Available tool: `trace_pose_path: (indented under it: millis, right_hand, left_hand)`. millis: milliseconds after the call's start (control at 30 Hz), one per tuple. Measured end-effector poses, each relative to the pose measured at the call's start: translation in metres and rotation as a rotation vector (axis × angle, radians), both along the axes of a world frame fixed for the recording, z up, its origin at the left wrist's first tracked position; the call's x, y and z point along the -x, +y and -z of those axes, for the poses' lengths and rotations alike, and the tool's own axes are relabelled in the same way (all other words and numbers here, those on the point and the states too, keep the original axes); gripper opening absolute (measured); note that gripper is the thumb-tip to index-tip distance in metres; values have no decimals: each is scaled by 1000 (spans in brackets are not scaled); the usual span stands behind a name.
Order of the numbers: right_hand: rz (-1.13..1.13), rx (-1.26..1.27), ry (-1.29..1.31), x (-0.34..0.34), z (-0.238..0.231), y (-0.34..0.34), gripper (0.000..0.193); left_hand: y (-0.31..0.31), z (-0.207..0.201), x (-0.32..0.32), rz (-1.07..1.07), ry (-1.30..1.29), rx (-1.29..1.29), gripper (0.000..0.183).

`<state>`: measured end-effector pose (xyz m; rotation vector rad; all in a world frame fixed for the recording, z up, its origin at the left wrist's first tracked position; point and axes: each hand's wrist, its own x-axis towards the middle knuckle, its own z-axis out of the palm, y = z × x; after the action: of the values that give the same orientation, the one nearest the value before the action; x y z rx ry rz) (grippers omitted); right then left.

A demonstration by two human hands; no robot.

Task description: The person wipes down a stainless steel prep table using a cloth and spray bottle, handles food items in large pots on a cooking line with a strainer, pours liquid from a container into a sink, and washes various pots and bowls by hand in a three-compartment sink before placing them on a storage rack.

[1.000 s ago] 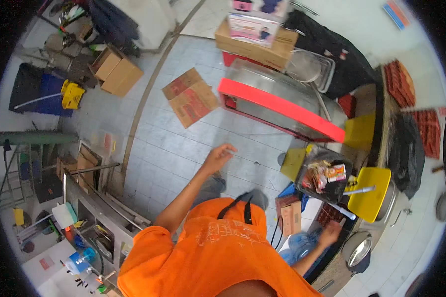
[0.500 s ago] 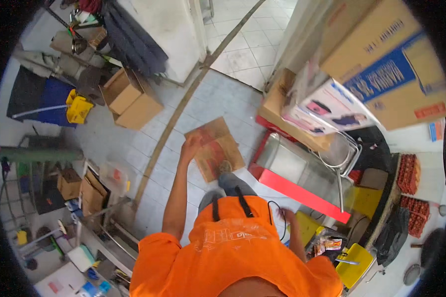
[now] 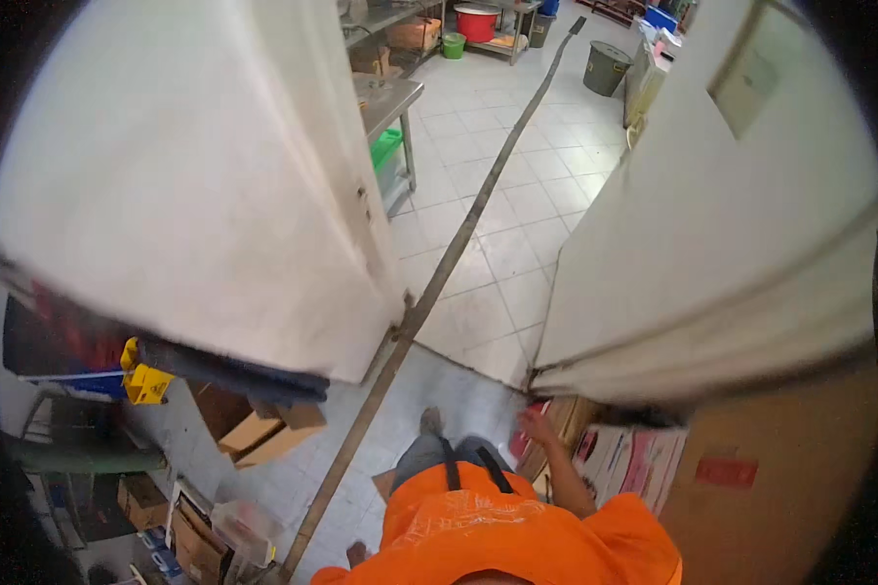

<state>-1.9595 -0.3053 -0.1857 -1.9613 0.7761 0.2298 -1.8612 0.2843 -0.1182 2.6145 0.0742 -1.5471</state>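
My right hand (image 3: 535, 426) reaches forward at my right side with its fingers apart and nothing visible in it. It is nearest to a red-edged thing (image 3: 523, 450) and a brown cardboard box (image 3: 571, 419) by the doorway. Low at my left side, only a small part of my left hand (image 3: 358, 554) shows beside my orange shirt; its fingers are too hidden to read. A corner of flat brown cardboard (image 3: 384, 483) shows on the floor by my legs, the rest covered by my body.
A floor strip (image 3: 458, 244) runs through the doorway into a tiled room with a steel table (image 3: 390, 102) and a grey bin (image 3: 607, 68). White walls flank the opening. An open carton (image 3: 249, 429) stands left; a large carton (image 3: 771, 478) stands right.
My view has swung up and forward to the doorway. My left hand has left the flat cardboard and drawn back to my side. My right hand has moved forward past the stacked boxes.
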Motion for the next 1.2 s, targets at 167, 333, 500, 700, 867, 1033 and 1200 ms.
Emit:
trace_pose_path:
  millis: [167,333,500,700,867,1033,1200]
  right_hand:
    - [168,-275,494,-83,-22,-83,23]
    - [305,-290,730,-205,5,-247,24]
    - [-451,418,411,-554,16,-451,34]
    - [-383,508,-353,-1128,-139,-544,24]
    - [-764,301,-807,-1479,-236,-457,26]
    - [-983,319,-854,-1744,-261,-370,25]
    - [-964,565,-1191,-2027,-210,-272,34]
  left_hand:
    - [-155,56,-265,102,-485,386,44]
    - [-449,-76,-554,-418,-109,980,39]
    - [-491,37,-638,5,-617,437,40]
    - [-557,38,-690,-551,-20,316,42]
    - [-651,6,-857,-1041,416,393,41]
    - [-754,-98,-1149,-540,-421,502,40]
    - [-798,-241,-1443,-1074,-534,1358,25]
